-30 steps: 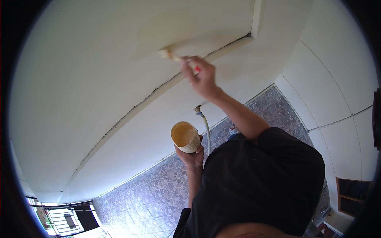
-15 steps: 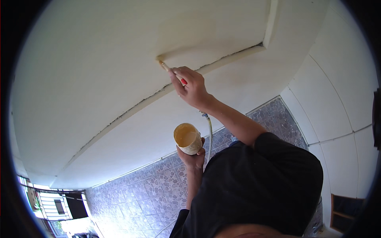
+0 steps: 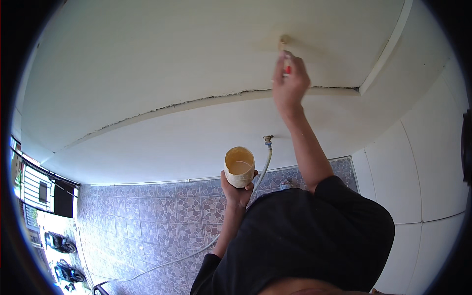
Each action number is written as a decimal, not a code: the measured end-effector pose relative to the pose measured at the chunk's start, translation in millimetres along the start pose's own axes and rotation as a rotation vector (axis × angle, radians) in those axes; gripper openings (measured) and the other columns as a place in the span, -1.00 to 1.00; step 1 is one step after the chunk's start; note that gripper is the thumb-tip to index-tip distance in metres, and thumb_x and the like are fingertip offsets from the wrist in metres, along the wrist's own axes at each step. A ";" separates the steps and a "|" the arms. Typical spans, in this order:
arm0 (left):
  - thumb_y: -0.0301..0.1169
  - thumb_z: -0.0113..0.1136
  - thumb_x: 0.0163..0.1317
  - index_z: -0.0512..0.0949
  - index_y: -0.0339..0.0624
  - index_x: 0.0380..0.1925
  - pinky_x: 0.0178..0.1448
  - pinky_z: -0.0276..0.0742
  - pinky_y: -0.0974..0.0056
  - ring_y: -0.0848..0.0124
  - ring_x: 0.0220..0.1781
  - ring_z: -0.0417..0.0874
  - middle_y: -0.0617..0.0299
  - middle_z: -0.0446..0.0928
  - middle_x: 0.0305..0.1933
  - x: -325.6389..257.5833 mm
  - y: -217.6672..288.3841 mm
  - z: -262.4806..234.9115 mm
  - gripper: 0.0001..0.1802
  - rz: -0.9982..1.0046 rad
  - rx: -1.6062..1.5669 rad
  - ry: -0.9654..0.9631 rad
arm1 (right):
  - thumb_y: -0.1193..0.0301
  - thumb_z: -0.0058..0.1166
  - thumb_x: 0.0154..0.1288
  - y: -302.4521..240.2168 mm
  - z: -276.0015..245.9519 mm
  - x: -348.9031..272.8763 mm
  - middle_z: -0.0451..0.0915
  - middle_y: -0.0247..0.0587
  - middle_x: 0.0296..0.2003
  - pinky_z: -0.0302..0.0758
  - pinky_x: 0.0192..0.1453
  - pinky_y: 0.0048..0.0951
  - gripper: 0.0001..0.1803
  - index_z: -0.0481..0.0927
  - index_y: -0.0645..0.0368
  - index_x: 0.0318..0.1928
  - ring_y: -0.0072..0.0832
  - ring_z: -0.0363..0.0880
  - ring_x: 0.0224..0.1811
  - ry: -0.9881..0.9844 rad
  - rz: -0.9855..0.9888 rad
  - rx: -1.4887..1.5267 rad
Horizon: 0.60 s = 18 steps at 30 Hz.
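My right hand [image 3: 291, 83] is raised to the white wall [image 3: 162, 54], closed around the handle of a paintbrush [image 3: 283, 44]. The bristles are at the wall, over a slightly darker, wet-looking patch; motion blurs the fingers. Something red shows at the handle between them. Lower down, my left hand [image 3: 237, 194] grips a cream-smeared paint tub [image 3: 240, 181] from below and around its side. The tub is tilted so that its mouth faces up toward me, with pale cream paint inside.
Below the brush, a ledge with a cracked upper edge [image 3: 201, 104] runs along the wall. A tap [image 3: 268, 138] juts out there, with a pale hose [image 3: 167, 259] trailing over the tiled floor [image 3: 162, 211]. Motorbikes [image 3: 60, 242] and a barred gate [image 3: 37, 182] are at far left.
My right hand has carried the brush rightward and up along the wall. The view has turned, bringing the tap and motorbikes into sight. My left hand still holds the tub.
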<state>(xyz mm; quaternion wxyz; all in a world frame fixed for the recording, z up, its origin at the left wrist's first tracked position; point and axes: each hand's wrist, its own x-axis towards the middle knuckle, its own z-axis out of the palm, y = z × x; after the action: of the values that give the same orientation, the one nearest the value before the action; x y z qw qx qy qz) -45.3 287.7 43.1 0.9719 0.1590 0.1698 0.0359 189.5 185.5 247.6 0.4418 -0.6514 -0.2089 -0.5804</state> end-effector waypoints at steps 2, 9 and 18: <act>0.14 -0.23 0.49 0.47 -0.06 0.23 -0.61 0.42 0.43 0.05 -0.06 0.69 0.11 0.62 0.01 -3.9 1.4 3.7 -0.38 -0.002 -0.022 -0.023 | 0.55 0.20 0.45 -14.8 21.4 -3.1 0.57 -0.13 -0.43 0.42 -0.57 -0.34 -0.94 0.66 0.30 -0.18 -0.38 0.52 -0.60 -0.076 -0.160 0.035; 0.16 -0.18 0.49 0.50 0.04 0.21 -0.64 0.43 0.45 0.04 -0.07 0.67 0.17 0.62 0.01 -1.3 2.8 0.6 -0.43 -0.021 -0.050 -0.025 | 0.48 0.19 0.49 -31.5 26.1 -6.4 0.64 -0.14 -0.41 0.50 -0.57 -0.44 -0.87 0.65 0.34 -0.13 -0.47 0.66 -0.59 -0.219 0.207 0.519; 0.17 -0.19 0.49 0.50 0.03 0.21 -0.63 0.42 0.47 0.09 -0.10 0.63 0.16 0.61 -0.03 -5.8 -1.4 4.2 -0.41 -0.062 -0.011 -0.020 | 0.56 0.20 0.44 1.9 -3.4 23.6 0.52 -0.15 -0.46 0.37 -0.61 -0.38 -0.89 0.66 0.37 -0.12 -0.47 0.54 -0.54 0.074 -0.058 -0.092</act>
<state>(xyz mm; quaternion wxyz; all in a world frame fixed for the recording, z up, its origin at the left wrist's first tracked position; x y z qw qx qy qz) -49.3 284.5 48.2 0.9750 0.1486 0.1650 0.0051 194.7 176.0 269.0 0.4020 -0.6426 -0.1842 -0.6257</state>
